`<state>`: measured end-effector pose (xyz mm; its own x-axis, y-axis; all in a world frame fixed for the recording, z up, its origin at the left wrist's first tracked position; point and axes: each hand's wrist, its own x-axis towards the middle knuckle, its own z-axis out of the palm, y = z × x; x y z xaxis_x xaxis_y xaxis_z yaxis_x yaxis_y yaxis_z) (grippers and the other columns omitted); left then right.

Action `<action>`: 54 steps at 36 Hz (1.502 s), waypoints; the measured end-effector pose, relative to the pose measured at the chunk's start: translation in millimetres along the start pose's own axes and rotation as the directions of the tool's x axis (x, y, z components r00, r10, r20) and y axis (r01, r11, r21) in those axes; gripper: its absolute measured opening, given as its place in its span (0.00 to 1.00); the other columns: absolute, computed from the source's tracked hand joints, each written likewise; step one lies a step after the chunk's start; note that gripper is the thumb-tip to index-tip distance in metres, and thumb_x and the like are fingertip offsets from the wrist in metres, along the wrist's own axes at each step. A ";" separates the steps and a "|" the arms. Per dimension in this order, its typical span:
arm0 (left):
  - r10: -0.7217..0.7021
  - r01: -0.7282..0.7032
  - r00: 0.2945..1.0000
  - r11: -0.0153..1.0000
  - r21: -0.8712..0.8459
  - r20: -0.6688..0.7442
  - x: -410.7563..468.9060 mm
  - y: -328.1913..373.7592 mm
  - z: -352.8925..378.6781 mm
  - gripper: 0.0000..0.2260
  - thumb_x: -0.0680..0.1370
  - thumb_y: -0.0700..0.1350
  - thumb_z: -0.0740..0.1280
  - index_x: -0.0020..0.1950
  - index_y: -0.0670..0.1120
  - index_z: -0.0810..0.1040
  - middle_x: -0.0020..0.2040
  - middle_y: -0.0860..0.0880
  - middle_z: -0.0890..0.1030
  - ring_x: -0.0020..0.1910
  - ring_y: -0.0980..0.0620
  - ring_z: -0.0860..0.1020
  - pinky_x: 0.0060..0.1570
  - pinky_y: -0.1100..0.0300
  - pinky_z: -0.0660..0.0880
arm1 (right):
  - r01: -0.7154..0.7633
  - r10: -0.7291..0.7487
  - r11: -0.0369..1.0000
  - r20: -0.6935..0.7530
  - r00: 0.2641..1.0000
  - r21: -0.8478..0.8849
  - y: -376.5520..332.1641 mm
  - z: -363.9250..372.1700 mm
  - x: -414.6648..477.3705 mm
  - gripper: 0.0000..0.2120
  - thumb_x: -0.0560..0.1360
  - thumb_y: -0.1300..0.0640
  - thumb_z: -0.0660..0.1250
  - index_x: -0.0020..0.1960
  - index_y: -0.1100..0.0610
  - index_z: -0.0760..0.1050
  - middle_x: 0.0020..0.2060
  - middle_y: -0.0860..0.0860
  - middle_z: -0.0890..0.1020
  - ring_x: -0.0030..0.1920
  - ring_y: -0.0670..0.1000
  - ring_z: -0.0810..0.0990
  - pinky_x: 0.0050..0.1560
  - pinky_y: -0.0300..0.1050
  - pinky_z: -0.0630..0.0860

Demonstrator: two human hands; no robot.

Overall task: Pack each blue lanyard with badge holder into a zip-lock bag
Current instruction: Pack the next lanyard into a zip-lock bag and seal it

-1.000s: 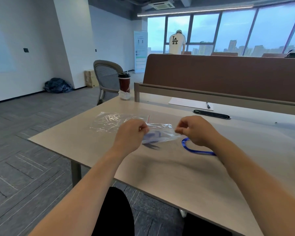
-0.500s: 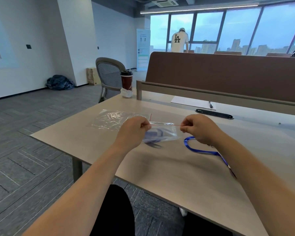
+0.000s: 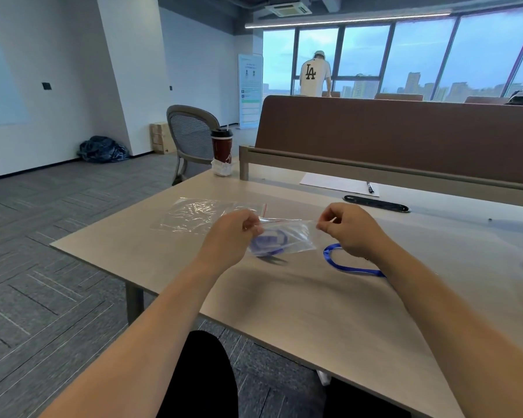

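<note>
Bag position: the zip-lock bag (image 3: 287,238) is held just above the table (image 3: 284,312), stretched between both hands.
Left hand (image 3: 231,235): the seal's left end is pinched.
Right hand (image 3: 351,229): the seal's right end is pinched.
Appearance: clear film; a blue lanyard (image 3: 267,243) is coiled inside.
Obscured: no badge holder can be made out; a second lanyard (image 3: 341,263) is partly covered by the right forearm.

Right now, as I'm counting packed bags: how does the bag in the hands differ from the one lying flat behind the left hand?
The held bag has a coiled blue lanyard inside; the flat bag looks empty. The left hand and right hand pinch the held bag's top edge, holding it off the table; the flat bag lies on the table, untouched. Both are clear plastic with a red line at the zip.
</note>
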<state>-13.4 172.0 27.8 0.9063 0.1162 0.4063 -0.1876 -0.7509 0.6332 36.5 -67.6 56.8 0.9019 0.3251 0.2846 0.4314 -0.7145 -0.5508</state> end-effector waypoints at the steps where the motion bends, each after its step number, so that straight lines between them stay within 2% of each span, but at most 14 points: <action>1: -0.016 0.016 1.000 1.000 -0.013 0.001 -0.6 -1.8 -0.9 0.02 0.79 0.44 0.69 0.46 0.48 0.80 0.41 0.53 0.81 0.41 0.56 0.77 0.39 0.67 0.69 | -0.008 0.008 1.000 -0.001 1.000 0.013 0.1 0.8 -0.7 0.02 0.79 0.56 0.67 0.49 0.53 0.77 0.42 0.46 0.79 0.42 0.45 0.76 0.38 0.34 0.71; 7: -0.137 0.136 0.990 0.990 -0.029 -0.037 -2.0 -19.6 -10.3 0.03 0.77 0.46 0.72 0.45 0.49 0.80 0.40 0.52 0.81 0.41 0.52 0.78 0.43 0.57 0.73 | -0.063 0.067 0.981 -0.019 0.998 0.182 1.2 3.3 -7.0 0.04 0.80 0.60 0.64 0.46 0.56 0.74 0.42 0.51 0.84 0.34 0.49 0.80 0.34 0.37 0.73; 11: -0.220 0.200 0.970 0.963 -0.179 -0.101 -5.3 -26.9 -15.6 0.02 0.77 0.42 0.72 0.44 0.47 0.81 0.39 0.50 0.82 0.40 0.51 0.77 0.40 0.61 0.71 | -0.109 0.118 0.926 -0.002 0.993 0.362 -1.6 6.0 -9.4 0.02 0.81 0.63 0.62 0.49 0.60 0.73 0.43 0.52 0.86 0.36 0.53 0.85 0.37 0.45 0.81; 16: -0.314 0.242 0.941 0.884 -0.401 -0.125 -9.1 -23.6 -17.6 0.06 0.77 0.41 0.71 0.41 0.48 0.80 0.37 0.50 0.80 0.35 0.55 0.74 0.38 0.61 0.70 | -0.089 0.103 0.926 -0.019 0.995 0.367 -7.4 9.5 -10.6 0.02 0.81 0.61 0.63 0.51 0.60 0.74 0.42 0.52 0.85 0.36 0.52 0.85 0.36 0.43 0.82; 19: -0.372 0.262 0.921 0.806 -0.530 -0.112 -10.1 -21.9 -19.1 0.05 0.78 0.41 0.71 0.42 0.48 0.81 0.39 0.50 0.81 0.38 0.56 0.76 0.38 0.64 0.69 | -0.067 0.093 0.934 -0.057 0.994 0.352 -11.3 8.8 -11.3 0.03 0.80 0.59 0.65 0.48 0.58 0.76 0.41 0.50 0.86 0.34 0.49 0.83 0.31 0.36 0.76; 24: -0.397 0.262 0.911 0.768 -0.584 -0.113 -9.9 -20.2 -19.0 0.06 0.79 0.42 0.69 0.43 0.48 0.82 0.42 0.50 0.84 0.43 0.55 0.78 0.42 0.62 0.70 | -0.068 0.117 0.928 -0.113 0.987 0.366 -20.0 6.5 -9.0 0.04 0.80 0.59 0.65 0.47 0.58 0.76 0.41 0.49 0.86 0.34 0.49 0.81 0.31 0.34 0.73; 27: -0.392 0.261 0.910 0.792 -0.552 -0.132 -6.4 -14.1 -19.6 0.05 0.80 0.43 0.69 0.45 0.47 0.84 0.45 0.52 0.84 0.46 0.55 0.79 0.44 0.62 0.71 | -0.081 0.148 0.907 -0.134 0.980 0.413 -27.3 3.7 -6.6 0.05 0.81 0.60 0.64 0.47 0.59 0.75 0.42 0.50 0.86 0.35 0.50 0.84 0.32 0.37 0.77; 32: -0.363 0.211 0.902 0.842 -0.496 -0.232 15.1 10.9 -31.1 0.07 0.80 0.45 0.68 0.44 0.49 0.84 0.39 0.55 0.83 0.38 0.57 0.76 0.40 0.59 0.71 | -0.049 0.203 0.845 -0.234 0.951 0.533 -45.1 -11.7 2.3 0.04 0.82 0.59 0.62 0.50 0.58 0.74 0.44 0.54 0.85 0.39 0.52 0.86 0.41 0.47 0.84; 35: -0.317 0.129 0.905 0.839 -0.529 -0.282 28.7 31.8 -42.9 0.05 0.80 0.45 0.68 0.48 0.48 0.83 0.38 0.54 0.83 0.33 0.56 0.75 0.37 0.60 0.73 | -0.005 0.200 0.847 -0.310 0.929 0.531 -55.5 -30.2 10.4 0.04 0.81 0.58 0.62 0.49 0.56 0.74 0.44 0.55 0.85 0.40 0.53 0.86 0.43 0.49 0.83; 39: -0.271 0.017 0.911 0.778 -0.628 -0.312 39.8 58.4 -56.4 0.04 0.80 0.43 0.67 0.53 0.47 0.82 0.41 0.50 0.84 0.34 0.55 0.81 0.37 0.64 0.80 | 0.045 0.173 0.871 -0.390 0.904 0.490 -64.8 -56.9 16.2 0.05 0.81 0.57 0.62 0.51 0.58 0.74 0.41 0.53 0.85 0.36 0.51 0.85 0.34 0.43 0.80; 44: -0.148 -0.098 0.943 0.733 -0.673 -0.298 55.5 97.6 -66.0 0.03 0.80 0.42 0.67 0.50 0.48 0.81 0.42 0.47 0.85 0.38 0.52 0.84 0.40 0.63 0.81 | 0.132 0.136 0.893 -0.538 0.832 0.430 -67.2 -98.0 11.8 0.06 0.81 0.57 0.64 0.45 0.56 0.73 0.36 0.52 0.85 0.32 0.54 0.84 0.33 0.47 0.80; 49: -0.003 -0.153 0.976 0.695 -0.702 -0.216 67.8 149.8 -58.7 0.03 0.80 0.40 0.68 0.48 0.45 0.81 0.42 0.42 0.85 0.37 0.47 0.84 0.42 0.54 0.83 | 0.100 0.134 0.947 -0.659 0.740 0.306 -55.8 -153.6 -12.5 0.06 0.80 0.55 0.65 0.48 0.57 0.74 0.34 0.48 0.86 0.24 0.50 0.75 0.28 0.40 0.75; 52: 0.114 -0.232 0.967 0.761 -0.605 -0.228 70.3 183.5 -42.2 0.05 0.80 0.42 0.68 0.46 0.48 0.82 0.39 0.50 0.86 0.29 0.56 0.78 0.37 0.61 0.79 | 0.050 0.162 0.960 -0.692 0.704 0.275 -38.7 -188.6 -36.5 0.04 0.80 0.54 0.65 0.48 0.55 0.74 0.33 0.46 0.86 0.23 0.50 0.73 0.29 0.42 0.73; 54: 0.168 -0.258 0.965 0.758 -0.599 -0.203 68.7 205.8 -27.7 0.06 0.80 0.44 0.68 0.44 0.49 0.83 0.38 0.53 0.86 0.28 0.61 0.75 0.43 0.59 0.78 | 0.013 0.191 0.963 -0.713 0.674 0.270 -23.8 -208.0 -56.4 0.04 0.79 0.54 0.66 0.47 0.53 0.74 0.33 0.47 0.86 0.22 0.49 0.71 0.29 0.43 0.73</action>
<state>-0.2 43.4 204.3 0.7661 0.1175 0.6319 -0.6027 -0.2104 0.7697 -29.6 -197.7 217.0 0.6733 -0.3591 0.6463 0.4339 -0.5159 -0.7386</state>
